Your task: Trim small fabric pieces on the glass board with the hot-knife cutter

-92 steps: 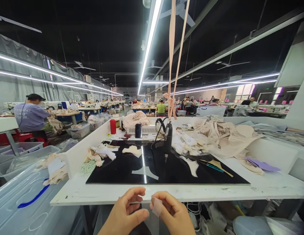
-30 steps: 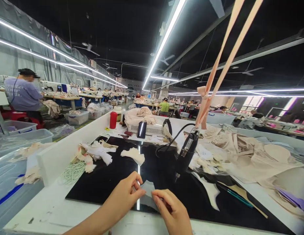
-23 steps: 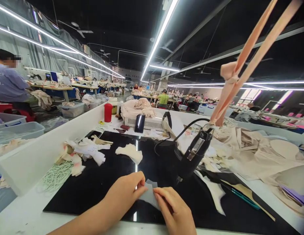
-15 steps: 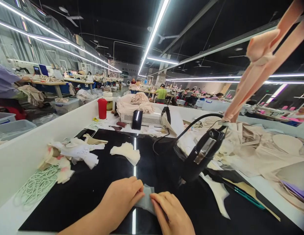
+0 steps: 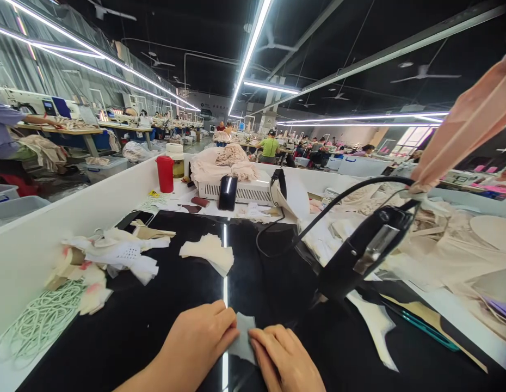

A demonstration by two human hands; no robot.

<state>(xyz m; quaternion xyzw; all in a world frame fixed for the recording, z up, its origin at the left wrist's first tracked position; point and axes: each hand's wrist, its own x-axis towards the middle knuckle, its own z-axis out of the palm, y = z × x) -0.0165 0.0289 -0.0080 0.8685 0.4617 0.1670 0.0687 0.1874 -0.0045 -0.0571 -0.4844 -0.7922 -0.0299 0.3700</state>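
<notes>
- Grey translucent fabric piece [image 5: 242, 340] sits between both hands, over the near part of the glossy black board [image 5: 167, 305]; whether it lies flat is unclear.
- Left hand [image 5: 202, 343]: thumb and fingers together, pinching its left edge.
- Right hand [image 5: 288, 356]: thumb and forefinger together, pinching its right edge.
- Cream fabric cutout [image 5: 210, 253] rests beyond them.

On a white table [image 5: 457, 318] lies a glossy black board [image 5: 273, 280], bearing a grey patch [image 5: 244, 338] at the near middle, a cream scrap [image 5: 210, 252] farther back and a teal tool [image 5: 430, 330] at right.
</notes>
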